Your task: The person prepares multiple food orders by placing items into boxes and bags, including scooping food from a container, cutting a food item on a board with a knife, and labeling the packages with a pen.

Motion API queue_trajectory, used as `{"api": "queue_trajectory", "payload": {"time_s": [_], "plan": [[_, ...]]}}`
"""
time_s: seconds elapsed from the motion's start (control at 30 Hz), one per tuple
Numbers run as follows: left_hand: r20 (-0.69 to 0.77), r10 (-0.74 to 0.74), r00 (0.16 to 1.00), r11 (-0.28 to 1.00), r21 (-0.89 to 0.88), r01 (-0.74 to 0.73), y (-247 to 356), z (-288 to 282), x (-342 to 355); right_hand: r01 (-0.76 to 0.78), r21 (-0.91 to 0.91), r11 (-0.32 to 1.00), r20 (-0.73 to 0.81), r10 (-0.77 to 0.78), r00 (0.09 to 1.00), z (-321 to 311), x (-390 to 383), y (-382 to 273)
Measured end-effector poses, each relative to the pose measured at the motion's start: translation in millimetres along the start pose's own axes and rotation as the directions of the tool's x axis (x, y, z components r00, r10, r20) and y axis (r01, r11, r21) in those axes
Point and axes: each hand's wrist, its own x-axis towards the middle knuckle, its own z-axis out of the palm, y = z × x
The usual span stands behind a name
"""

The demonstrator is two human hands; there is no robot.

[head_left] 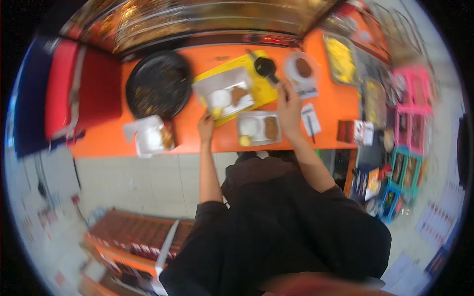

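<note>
My right hand (289, 103) is closed round the handle of a small black ladle (265, 66), whose round bowl sits over the yellow board (261, 86). At the lower left corner of an open white takeaway box (228, 111), my left hand (206, 126) pinches its edge. Inside that box are white rice (220, 98), a brown food portion (239, 94) and a small yellow piece (216, 113). Nearer me, a second takeaway box (256, 143) holds similar rice, brown food and a yellow piece. Blur hides the exact fingertips.
A large black round pan (159, 84) stands left, with another filled box (150, 135) before it. Right of the ladle is a white bowl (291, 74) with brown food. A tray of yellow food (339, 59) lies farther right. A glass display case (197, 22) borders the orange counter (335, 108).
</note>
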Motion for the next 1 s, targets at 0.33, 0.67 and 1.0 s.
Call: {"api": "queue_trajectory", "payload": {"time_s": [0.33,0.67,1.0], "plan": [[0.192,-0.058,0.98,0.964,-0.244,0.105,74.0,71.7,2.5,-0.287,-0.863,0.416,-0.308,0.018,0.951,-292.9,171.3,261.4],[-0.259,-0.004,0.966,0.953,-0.295,-0.075,126.3,46.7,-47.4,-0.025,-0.519,0.854,-0.237,-0.116,0.964,-432.9,251.1,370.0],[-0.388,-0.027,0.921,0.999,0.032,0.043,184.7,126.7,-143.6,-0.754,-0.424,0.502,-0.826,0.128,0.549,-686.2,279.8,601.2]]}}
